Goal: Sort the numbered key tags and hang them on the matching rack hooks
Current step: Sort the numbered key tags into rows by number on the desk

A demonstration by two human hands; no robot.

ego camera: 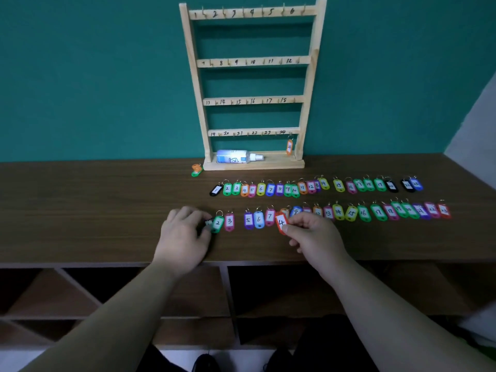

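Note:
A wooden rack [252, 84] with four rows of hooks numbered 1 to 24 stands against the teal wall. One orange tag [289, 147] hangs at hook 24. Two rows of coloured numbered key tags lie on the brown table [80, 205], a far row [316, 186] and a near row [375, 212]. My right hand [312, 233] pinches the red tag marked 4 [281, 222], lifted over the near row. My left hand [183, 232] closes on a dark tag [208, 225] at the row's left end, beside the green 2 tag [217, 223].
A white spray bottle [237, 156] lies on the rack's base. Two loose tags, orange and green [196, 169], sit left of the base. Open cubby shelves [150, 291] run under the table's front edge. A pale wall [475, 124] closes the right side.

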